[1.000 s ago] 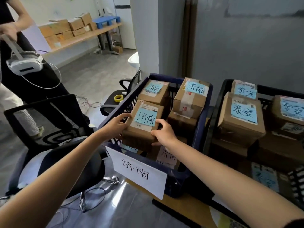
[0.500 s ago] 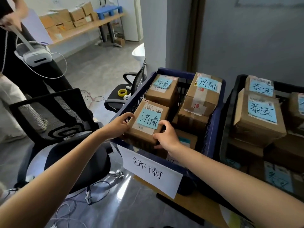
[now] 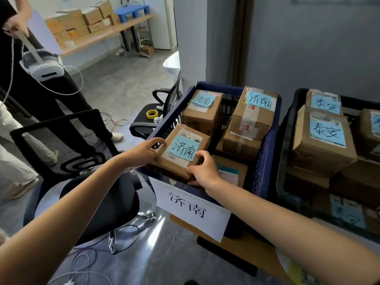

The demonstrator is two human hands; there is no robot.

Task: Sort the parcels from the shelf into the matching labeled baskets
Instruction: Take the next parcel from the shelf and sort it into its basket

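Observation:
A brown cardboard parcel (image 3: 181, 155) with a blue note reading 济南 lies in the near left corner of the dark blue basket (image 3: 265, 171). My left hand (image 3: 144, 153) grips its left edge, and my right hand (image 3: 203, 171) grips its near right corner. A white sign (image 3: 191, 206) reading 济南 hangs on the basket's front. Two more 济南 parcels (image 3: 203, 112) (image 3: 253, 114) sit further back in it. To the right, a black basket (image 3: 287, 140) holds parcels with blue 泰安 notes (image 3: 327, 132).
A black mesh office chair (image 3: 67, 153) stands close on the left, with cables on the floor beneath. Behind it a person (image 3: 30, 83) holds a white headset. A second chair carries a yellow tape roll (image 3: 152, 114). A far shelf (image 3: 102, 36) holds several boxes.
The view has shifted, so the baskets sit further right in the frame. Both hands stay on the parcel, which rests lower in the basket's near left corner.

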